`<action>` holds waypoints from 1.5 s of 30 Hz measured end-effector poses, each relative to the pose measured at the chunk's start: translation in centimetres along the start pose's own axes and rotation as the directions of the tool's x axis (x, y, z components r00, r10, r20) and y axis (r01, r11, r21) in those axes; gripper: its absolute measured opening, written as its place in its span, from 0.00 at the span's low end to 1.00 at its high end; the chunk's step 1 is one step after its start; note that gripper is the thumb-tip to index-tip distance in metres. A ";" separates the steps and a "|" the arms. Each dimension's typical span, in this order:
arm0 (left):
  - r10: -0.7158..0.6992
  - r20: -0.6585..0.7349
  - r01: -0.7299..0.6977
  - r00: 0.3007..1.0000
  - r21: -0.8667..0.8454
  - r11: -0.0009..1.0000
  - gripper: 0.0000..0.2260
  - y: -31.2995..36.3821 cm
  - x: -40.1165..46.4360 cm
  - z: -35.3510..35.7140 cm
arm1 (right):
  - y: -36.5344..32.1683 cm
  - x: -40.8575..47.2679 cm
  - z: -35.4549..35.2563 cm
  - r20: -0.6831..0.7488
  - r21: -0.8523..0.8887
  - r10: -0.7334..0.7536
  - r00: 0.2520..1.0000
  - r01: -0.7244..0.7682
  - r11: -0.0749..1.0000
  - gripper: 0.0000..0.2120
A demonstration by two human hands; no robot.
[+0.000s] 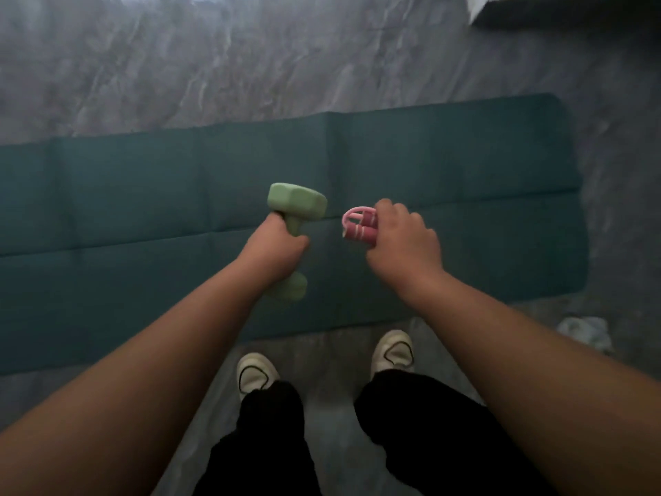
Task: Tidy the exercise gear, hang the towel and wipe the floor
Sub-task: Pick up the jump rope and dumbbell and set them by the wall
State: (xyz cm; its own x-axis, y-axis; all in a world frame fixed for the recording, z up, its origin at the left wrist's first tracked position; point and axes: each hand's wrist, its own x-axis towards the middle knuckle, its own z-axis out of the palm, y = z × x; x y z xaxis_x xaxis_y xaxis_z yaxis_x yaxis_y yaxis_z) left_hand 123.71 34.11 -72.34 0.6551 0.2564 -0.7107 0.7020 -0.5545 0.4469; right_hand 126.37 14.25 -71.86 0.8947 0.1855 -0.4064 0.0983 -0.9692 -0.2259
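In the head view, the left hand (273, 250) grips the handle of a green dumbbell (295, 205), held above the teal exercise mat (125, 195). The right hand (406, 238) holds a coiled pink jump rope (357, 223), fingers curled around its handles. The mat lies unfolded on the grey marble floor (250, 66). 2 white shoes (255, 375) stand just beside its near edge. A crumpled pale cloth (584, 332) lies on the floor right of the mat.

No sleeves are seen, both forearms are left bare right up to the frame edge. Loose black trousers (272, 442) are worn, bunched at the ankles, and chunky off-white sneakers (254, 374) with dark outlined toe panels.
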 end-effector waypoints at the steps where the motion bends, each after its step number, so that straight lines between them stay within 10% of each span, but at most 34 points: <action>1: 0.020 0.015 -0.020 1.000 -0.003 1.000 0.17 2.1 -2.6 -1.1 | 0.2 -2.0 -3.0 -0.008 0.033 0.026 1.000 -0.026 0.999 0.19; 11: 0.332 0.023 -0.325 0.943 -0.144 0.935 0.10 20.4 -32.8 -17.2 | -1.9 -28.4 -36.2 -0.217 0.491 0.318 0.923 -0.179 0.853 0.16; 18: 0.507 0.116 -0.458 0.854 -0.294 0.839 0.04 29.7 -48.4 -18.7 | 0.0 -44.0 -45.4 -0.273 0.851 0.648 0.711 -0.135 0.507 0.17; 34: 0.807 0.420 -0.859 0.415 -0.113 0.500 0.12 43.3 -78.3 12.1 | 26.8 -81.1 -48.1 -0.167 0.984 0.885 0.436 0.129 0.122 0.22; 45: 0.752 0.566 -0.851 0.339 -0.157 0.502 0.10 51.3 -81.8 23.7 | 39.2 -83.1 -49.4 -0.147 0.969 0.915 0.375 0.242 0.056 0.09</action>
State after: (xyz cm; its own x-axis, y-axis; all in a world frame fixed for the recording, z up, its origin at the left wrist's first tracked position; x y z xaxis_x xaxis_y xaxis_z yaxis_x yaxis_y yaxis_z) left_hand 99.47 -34.06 -4.16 0.5911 -0.7781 -0.2123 -0.1609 -0.3717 0.9143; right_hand 77.41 -47.15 -3.18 0.4898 -0.8411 -0.2293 -0.1997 0.1478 -0.9687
